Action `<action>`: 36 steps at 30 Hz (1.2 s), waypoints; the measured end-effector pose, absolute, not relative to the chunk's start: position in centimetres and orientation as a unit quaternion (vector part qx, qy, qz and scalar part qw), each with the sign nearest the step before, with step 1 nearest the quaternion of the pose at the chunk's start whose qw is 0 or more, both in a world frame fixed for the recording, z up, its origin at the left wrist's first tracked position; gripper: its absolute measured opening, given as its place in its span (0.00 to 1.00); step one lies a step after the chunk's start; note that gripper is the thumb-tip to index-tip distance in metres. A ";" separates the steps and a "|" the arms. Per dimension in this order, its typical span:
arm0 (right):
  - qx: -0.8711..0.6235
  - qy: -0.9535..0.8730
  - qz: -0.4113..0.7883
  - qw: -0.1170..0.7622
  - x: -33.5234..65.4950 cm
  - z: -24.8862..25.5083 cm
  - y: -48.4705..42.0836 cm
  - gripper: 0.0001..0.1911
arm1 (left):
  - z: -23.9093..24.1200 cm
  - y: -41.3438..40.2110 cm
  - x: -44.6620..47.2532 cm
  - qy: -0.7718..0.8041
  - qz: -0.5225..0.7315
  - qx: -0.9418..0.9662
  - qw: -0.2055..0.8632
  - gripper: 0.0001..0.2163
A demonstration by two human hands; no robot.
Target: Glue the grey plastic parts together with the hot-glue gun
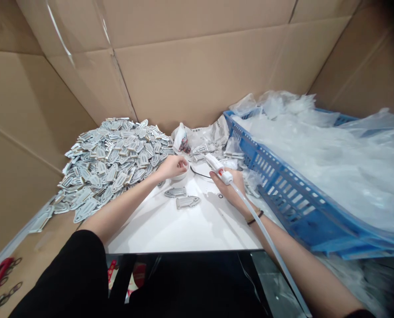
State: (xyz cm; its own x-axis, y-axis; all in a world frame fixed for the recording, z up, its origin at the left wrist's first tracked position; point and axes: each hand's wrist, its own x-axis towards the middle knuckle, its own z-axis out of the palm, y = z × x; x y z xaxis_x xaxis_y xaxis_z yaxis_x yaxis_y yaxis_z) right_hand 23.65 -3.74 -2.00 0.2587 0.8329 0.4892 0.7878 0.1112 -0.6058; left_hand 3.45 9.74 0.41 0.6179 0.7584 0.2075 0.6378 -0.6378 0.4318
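White dispenser pen (218, 168) in right hand (232, 187), left hand (172, 167) on dish (181, 175).

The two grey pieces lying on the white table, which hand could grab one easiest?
Probably the left hand. It holds no tool and rests on a small white dish just above the two grey pieces. The right hand is busy gripping a white tool with a clear tube.
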 end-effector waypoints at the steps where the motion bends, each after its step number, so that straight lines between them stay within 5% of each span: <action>1: -0.667 -0.607 0.025 0.431 23.6 -2.0 -3.7 0.19 | 0.4 9.8 3.5 0.396 0.195 0.883 0.163 0.08; 24: -0.673 -0.607 0.036 0.421 23.7 -2.0 -3.7 0.19 | 2.5 5.8 -0.5 0.457 0.322 0.728 0.396 0.12; 36: -0.682 -0.620 0.007 0.389 23.6 -2.3 -3.6 0.22 | -1.4 0.4 -1.7 0.461 0.252 0.826 0.204 0.07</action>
State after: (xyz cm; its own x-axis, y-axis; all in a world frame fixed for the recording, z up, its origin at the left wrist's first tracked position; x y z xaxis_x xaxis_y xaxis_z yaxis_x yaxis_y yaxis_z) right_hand 23.61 -3.56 -2.26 0.2314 0.8501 0.4730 0.8397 0.0710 -0.5384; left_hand -1.73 0.45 -1.37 0.4478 0.8645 0.2284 0.6586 -0.4917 0.5697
